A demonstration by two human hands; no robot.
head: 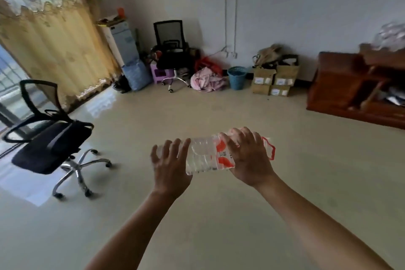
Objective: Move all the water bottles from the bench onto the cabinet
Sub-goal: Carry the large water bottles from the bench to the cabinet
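A large clear water bottle (203, 155) with a red-and-white label and a red carry handle lies sideways in the air between my hands. My right hand (247, 158) grips its labelled end, fingers curled over the top. My left hand (171, 162) supports the bottom end with fingers spread against it. A brown wooden cabinet (341, 85) stands at the right, with blurred clear bottles (392, 35) on top of it at the frame edge. The bench is out of view.
A black office chair (52, 142) stands on the floor at the left. Against the far wall are another chair (171, 46), a blue bin (236, 76), cardboard boxes (274, 81) and pink cloth (208, 80). Beige floor stretches between me and the cabinet.
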